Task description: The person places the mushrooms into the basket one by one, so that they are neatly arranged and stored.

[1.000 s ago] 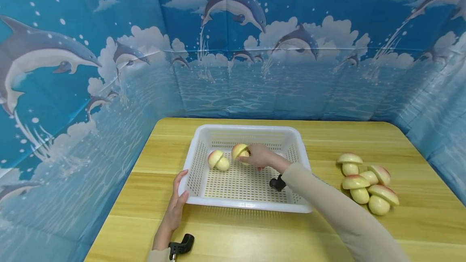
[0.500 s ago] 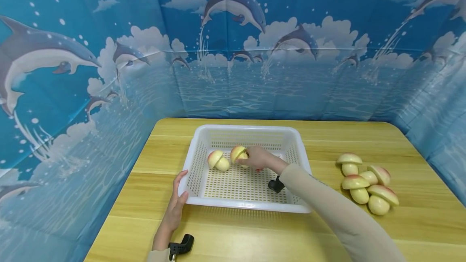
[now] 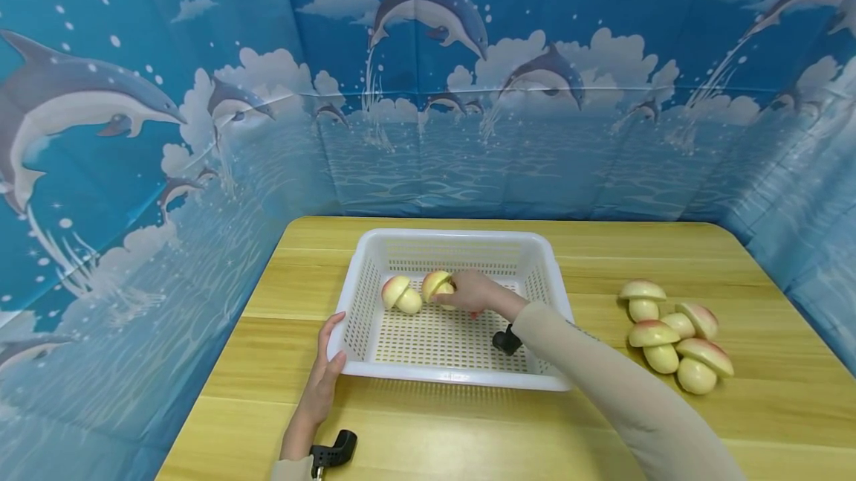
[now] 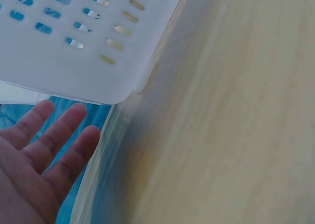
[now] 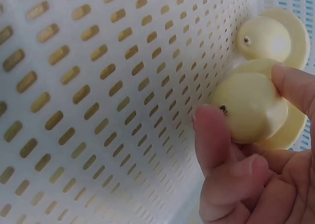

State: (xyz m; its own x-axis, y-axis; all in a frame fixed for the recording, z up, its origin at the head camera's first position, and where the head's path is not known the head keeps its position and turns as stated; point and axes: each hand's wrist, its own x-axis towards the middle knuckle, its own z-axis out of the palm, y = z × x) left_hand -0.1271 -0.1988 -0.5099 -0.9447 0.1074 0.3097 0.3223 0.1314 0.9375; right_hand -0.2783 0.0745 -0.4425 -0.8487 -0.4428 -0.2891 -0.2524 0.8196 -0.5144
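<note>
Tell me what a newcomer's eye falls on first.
Probably the blue dolphin-print fabric backdrop, filling the head view's upper half. Next, the white perforated plastic basket on the yellow wood-grain table; in it, the right hand pinches a red-tinged pale yellow mushroom shape. Four similar mushroom shapes cluster right of the basket.

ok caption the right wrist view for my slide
Right hand holding a pale yellow mushroom in a white perforated basket, a second mushroom alongside.

Yellow wood-grain tabletop (image 3: 481,421): we see rounded far corners and a pale sheen toward the front;
Blue creased fabric backdrop (image 3: 468,169): we see it behind the tabletop and at both sides;
Printed grey-and-white dolphins (image 3: 431,1): we find them leaping among white clouds (image 3: 622,57) over rippled water (image 3: 535,157)
</note>
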